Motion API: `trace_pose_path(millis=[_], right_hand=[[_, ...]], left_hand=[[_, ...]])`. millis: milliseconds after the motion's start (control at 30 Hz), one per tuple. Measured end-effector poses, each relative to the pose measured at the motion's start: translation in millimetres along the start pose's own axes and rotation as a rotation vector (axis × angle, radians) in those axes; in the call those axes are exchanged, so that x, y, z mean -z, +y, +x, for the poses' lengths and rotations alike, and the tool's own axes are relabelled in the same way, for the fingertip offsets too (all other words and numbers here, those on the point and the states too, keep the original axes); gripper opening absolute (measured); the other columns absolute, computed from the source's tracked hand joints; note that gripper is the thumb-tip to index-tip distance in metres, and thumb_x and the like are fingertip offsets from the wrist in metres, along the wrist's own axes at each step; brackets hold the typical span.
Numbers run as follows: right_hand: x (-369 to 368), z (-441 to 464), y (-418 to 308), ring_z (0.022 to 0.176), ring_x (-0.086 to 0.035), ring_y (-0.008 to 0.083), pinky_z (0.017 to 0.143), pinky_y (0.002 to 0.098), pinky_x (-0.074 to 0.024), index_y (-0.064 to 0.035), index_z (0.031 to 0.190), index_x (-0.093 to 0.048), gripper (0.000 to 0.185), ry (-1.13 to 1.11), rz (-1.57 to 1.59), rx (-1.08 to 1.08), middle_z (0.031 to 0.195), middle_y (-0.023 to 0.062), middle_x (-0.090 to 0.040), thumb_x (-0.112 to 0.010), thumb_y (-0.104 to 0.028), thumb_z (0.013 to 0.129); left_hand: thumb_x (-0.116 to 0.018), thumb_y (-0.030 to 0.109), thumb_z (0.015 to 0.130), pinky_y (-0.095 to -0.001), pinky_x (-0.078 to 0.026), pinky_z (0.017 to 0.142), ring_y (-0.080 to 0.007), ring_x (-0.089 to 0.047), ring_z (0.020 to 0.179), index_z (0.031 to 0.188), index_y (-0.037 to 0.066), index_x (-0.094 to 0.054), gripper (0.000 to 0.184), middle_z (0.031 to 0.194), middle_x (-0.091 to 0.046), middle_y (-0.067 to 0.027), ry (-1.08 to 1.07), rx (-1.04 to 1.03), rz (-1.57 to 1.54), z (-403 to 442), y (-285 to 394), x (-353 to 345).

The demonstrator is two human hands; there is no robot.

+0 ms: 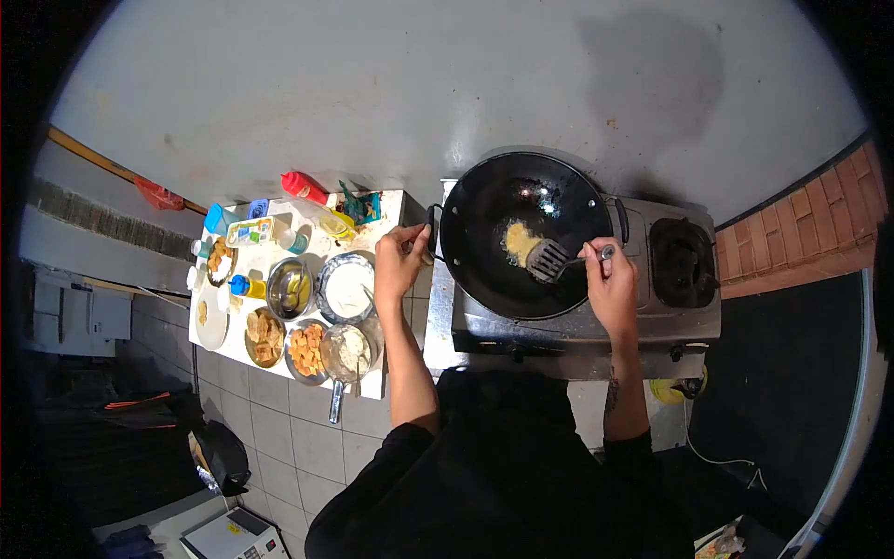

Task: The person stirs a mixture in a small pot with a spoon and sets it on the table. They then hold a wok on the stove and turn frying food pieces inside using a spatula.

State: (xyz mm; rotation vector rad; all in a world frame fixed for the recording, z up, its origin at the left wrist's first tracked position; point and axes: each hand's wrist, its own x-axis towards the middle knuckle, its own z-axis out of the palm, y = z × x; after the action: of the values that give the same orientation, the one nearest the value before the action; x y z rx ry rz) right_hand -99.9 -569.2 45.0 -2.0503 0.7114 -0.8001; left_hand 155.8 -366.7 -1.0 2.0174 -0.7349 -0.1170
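Observation:
A black wok (484, 200) sits on the steel stove (587, 337). My left hand (400, 265) grips the wok's left handle (433, 231). In my right hand (610, 279) is a slotted spatula (551, 261), its head low inside the wok. The spatula's slotted head touches or overlaps the lower right of a pale yellow piece of food (518, 239), which lies in a little bubbling oil near the middle of the wok.
Left of the stove, a white table (368, 371) holds a bowl of white batter (347, 289), orange chunks (305, 351), a steel bowl (291, 287), a pan with a handle (349, 352) and a red bottle (303, 187). A second burner (683, 264) is at the right.

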Motion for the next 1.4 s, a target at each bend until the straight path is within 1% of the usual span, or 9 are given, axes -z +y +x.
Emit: trace_pose_path(millis=[200, 333, 400, 600, 700, 800, 1033, 1333, 1400], right_hand=[[3.5, 2.3, 3.5, 0.071, -0.061, 0.0092, 0.059, 0.0251, -0.0478, 0.0027, 0.096, -0.058, 0.009, 0.137, 0.135, 0.005, 0.08, 0.0092, -0.066, -0.061, -0.006, 0.096], [4.1, 3.7, -4.0, 0.069, -0.06, 0.0093, 0.058, 0.0251, -0.0473, 0.0019, 0.095, -0.059, 0.008, 0.105, 0.099, 0.001, 0.079, 0.0089, -0.065, -0.061, -0.006, 0.096], [2.4, 2.0, 0.5, 0.069, -0.061, 0.0102, 0.059, 0.0254, -0.0482, 0.0015, 0.095, -0.059, 0.008, 0.023, -0.052, 0.05, 0.079, 0.0091, -0.065, -0.061, -0.007, 0.096], [0.5, -0.5, -1.1, 0.067, -0.061, 0.01, 0.058, 0.026, -0.0475, 0.0028, 0.096, -0.058, 0.01, 0.1, 0.027, 0.08, 0.08, 0.0095, -0.065, -0.062, -0.006, 0.095], [2.0, 1.6, -2.7, 0.067, -0.06, 0.0099, 0.058, 0.0262, -0.0476, 0.0025, 0.096, -0.058, 0.009, 0.116, 0.122, 0.07, 0.08, 0.0095, -0.065, -0.062, -0.005, 0.094], [0.2, 0.9, 1.5, 0.069, -0.062, 0.01, 0.059, 0.0259, -0.0487, 0.0019, 0.096, -0.058, 0.007, 0.033, 0.031, 0.043, 0.08, 0.0094, -0.065, -0.061, -0.005, 0.095], [-2.6, -1.3, 3.6, 0.067, -0.062, 0.0112, 0.057, 0.0253, -0.0475, 0.002, 0.095, -0.058, 0.008, 0.108, 0.061, 0.083, 0.079, 0.0098, -0.065, -0.061, -0.005, 0.095], [-3.8, -0.7, 3.2, 0.07, -0.065, 0.0134, 0.06, 0.0271, -0.0499, 0.002, 0.095, -0.058, 0.007, 0.078, -0.003, 0.082, 0.081, 0.0118, -0.067, -0.061, -0.005, 0.095], [-4.5, -0.3, 0.8, 0.07, -0.064, 0.0128, 0.06, 0.0265, -0.0496, 0.0024, 0.095, -0.057, 0.007, 0.059, 0.073, 0.024, 0.08, 0.0115, -0.067, -0.06, -0.004, 0.095]], left_hand=[[-0.07, 0.02, 0.089, -0.0308, -0.044, 0.058, -0.0156, -0.055, 0.059, 0.101, -0.006, -0.072, 0.028, 0.068, -0.063, -0.0135, 0.0, -0.003, -0.001, -1.1, 1.7, 0.5], [-0.07, 0.019, 0.089, -0.0308, -0.045, 0.058, -0.0158, -0.057, 0.06, 0.101, -0.006, -0.072, 0.027, 0.069, -0.063, -0.0135, 0.003, -0.007, -0.009, -1.2, 6.9, 1.3], [-0.07, 0.019, 0.089, -0.031, -0.045, 0.058, -0.0163, -0.058, 0.06, 0.101, -0.005, -0.072, 0.027, 0.07, -0.064, -0.0138, -0.025, 0.05, -0.057, -3.1, 13.8, 3.8], [-0.07, 0.019, 0.09, -0.0307, -0.046, 0.059, -0.016, -0.058, 0.06, 0.102, -0.006, -0.071, 0.028, 0.069, -0.064, -0.0134, 0.006, -0.048, 0.028, -1.6, 1.6, 1.6], [-0.07, 0.02, 0.09, -0.0306, -0.045, 0.059, -0.0154, -0.056, 0.059, 0.102, -0.006, -0.071, 0.028, 0.069, -0.064, -0.0132, 0.001, -0.013, 0.017, -2.4, 4.8, 1.7], [-0.071, 0.02, 0.089, -0.0307, -0.045, 0.059, -0.0152, -0.055, 0.059, 0.102, -0.006, -0.071, 0.029, 0.07, -0.064, -0.0132, -0.005, 0.0, 0.01, -2.1, 5.4, 1.7], [-0.07, 0.02, 0.09, -0.0308, -0.044, 0.059, -0.0151, -0.054, 0.06, 0.101, -0.006, -0.071, 0.029, 0.07, -0.064, -0.0131, 0.001, -0.012, 0.005, -1.4, 2.6, 0.5], [-0.071, 0.019, 0.089, -0.0307, -0.043, 0.057, -0.0147, -0.052, 0.058, 0.102, -0.005, -0.072, 0.027, 0.069, -0.063, -0.0131, -0.001, 0.0, -0.006, -0.7, 0.3, -0.7], [-0.07, 0.019, 0.09, -0.0309, -0.042, 0.056, -0.0144, -0.05, 0.056, 0.102, -0.005, -0.072, 0.027, 0.068, -0.062, -0.0126, -0.003, 0.006, -0.012, -1.1, 1.7, 0.0]])
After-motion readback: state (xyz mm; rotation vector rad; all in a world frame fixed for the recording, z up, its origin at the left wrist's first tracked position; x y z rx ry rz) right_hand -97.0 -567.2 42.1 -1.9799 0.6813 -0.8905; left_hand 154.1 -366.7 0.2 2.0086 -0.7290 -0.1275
